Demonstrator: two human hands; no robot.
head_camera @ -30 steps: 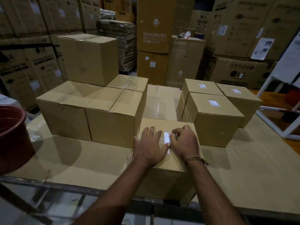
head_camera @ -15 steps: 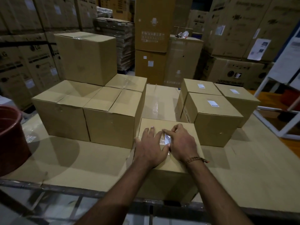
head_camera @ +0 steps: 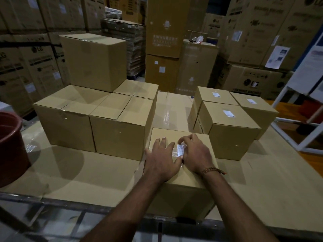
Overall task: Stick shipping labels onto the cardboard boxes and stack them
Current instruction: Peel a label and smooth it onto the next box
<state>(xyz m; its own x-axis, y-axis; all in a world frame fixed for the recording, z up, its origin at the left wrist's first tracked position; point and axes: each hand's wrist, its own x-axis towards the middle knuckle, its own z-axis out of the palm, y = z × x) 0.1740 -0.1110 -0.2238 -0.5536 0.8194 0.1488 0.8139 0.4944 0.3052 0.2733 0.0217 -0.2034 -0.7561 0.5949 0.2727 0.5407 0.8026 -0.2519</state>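
On the nearest cardboard box [head_camera: 181, 194], the left hand [head_camera: 161, 160] lies flat with straight fingers beside the shipping label [head_camera: 181, 149] (white, partly hidden). The right hand [head_camera: 196, 154] pinches the label's far edge.

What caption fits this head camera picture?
Both hands press a label onto a box.

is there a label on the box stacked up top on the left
No, the top box on the left shows bare cardboard with no label.
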